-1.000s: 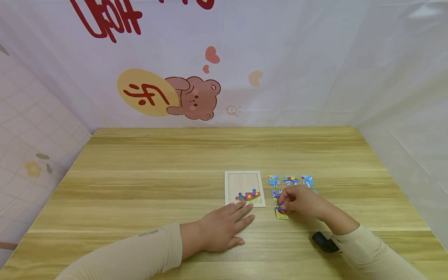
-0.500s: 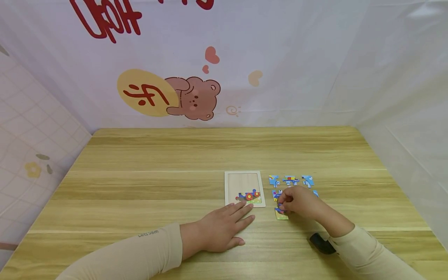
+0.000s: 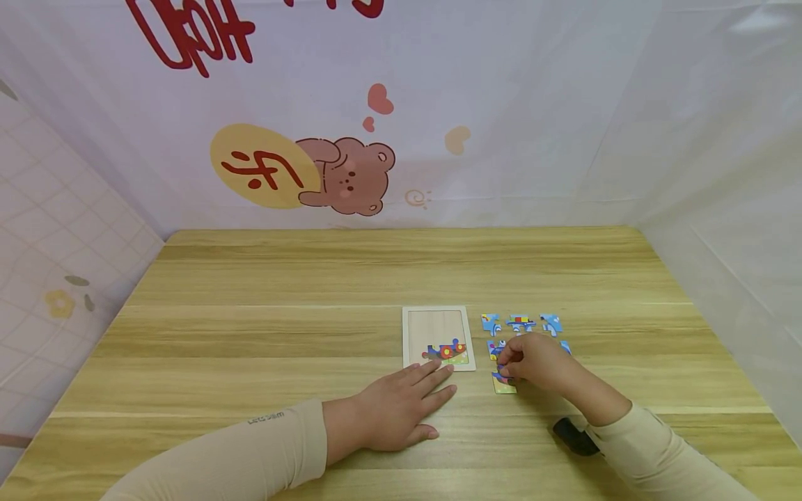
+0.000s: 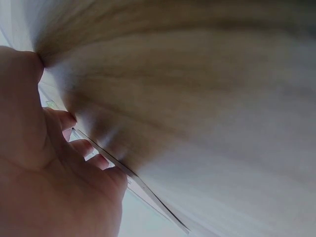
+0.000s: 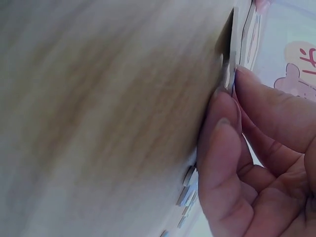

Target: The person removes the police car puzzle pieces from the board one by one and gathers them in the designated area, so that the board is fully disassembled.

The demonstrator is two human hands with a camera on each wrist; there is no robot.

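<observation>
In the head view a shallow wooden puzzle tray (image 3: 406, 335) lies right of the table's middle, with joined red, blue and green pieces (image 3: 447, 352) in its lower right corner. My left hand (image 3: 396, 410) rests palm down with spread fingers, its fingertips at the tray's near edge. Right of the tray, my right hand (image 3: 544, 364) pinches a puzzle piece (image 3: 504, 386), yellow-green below with blue and red above. From the right wrist, thumb and index finger hold this piece (image 5: 234, 47) by one edge, tilted up over the wood. The hand covers part of it.
Loose pieces stand in rows beyond the right hand: a blue corner piece (image 3: 491, 323), a piece with red and yellow (image 3: 520, 322) and another blue one (image 3: 551, 323). Another piece (image 3: 495, 350) shows beside the fingers. A black wrist device (image 3: 575, 437) sits below the right forearm.
The right wrist and forearm have shifted slightly left and toward the body, while the fingers stay at the same piece. The left hand and the tray have not moved.
</observation>
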